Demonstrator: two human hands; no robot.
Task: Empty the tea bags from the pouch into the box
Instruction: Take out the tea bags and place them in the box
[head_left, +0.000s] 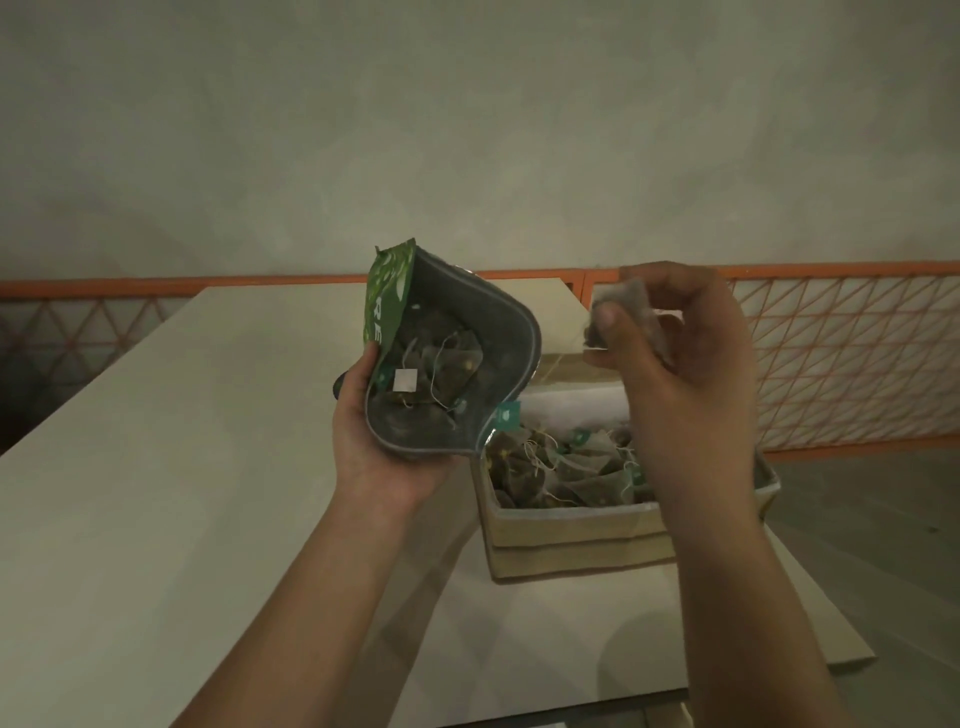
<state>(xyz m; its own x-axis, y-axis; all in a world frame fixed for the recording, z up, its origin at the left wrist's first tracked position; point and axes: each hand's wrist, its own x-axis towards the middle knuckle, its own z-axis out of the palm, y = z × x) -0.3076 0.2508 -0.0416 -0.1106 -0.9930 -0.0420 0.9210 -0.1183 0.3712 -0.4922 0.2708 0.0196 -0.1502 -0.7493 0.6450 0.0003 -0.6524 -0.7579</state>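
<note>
Our left hand (384, 441) grips the open green pouch (447, 353) from below. Our right hand (675, 364) pinches a tea bag (618, 317) above the box (571, 535) of tea bags.

A pale cream, smooth tabletop (171, 467) is stretching from the lower left of the frame up toward the centre, its far edge running just below an orange rail in the upper middle. Toward the lower right of the frame an open, beige rectangular cardboard box (576, 545) is sitting directly on it, close to the tabletop's right edge. The box is holding a heap of translucent mesh tea bags (566, 467) with white strings and small teal tags. Its pale flap is standing up at the back, toward the centre right of the frame. The box is casting a soft shadow on the surface in front of it.
</note>
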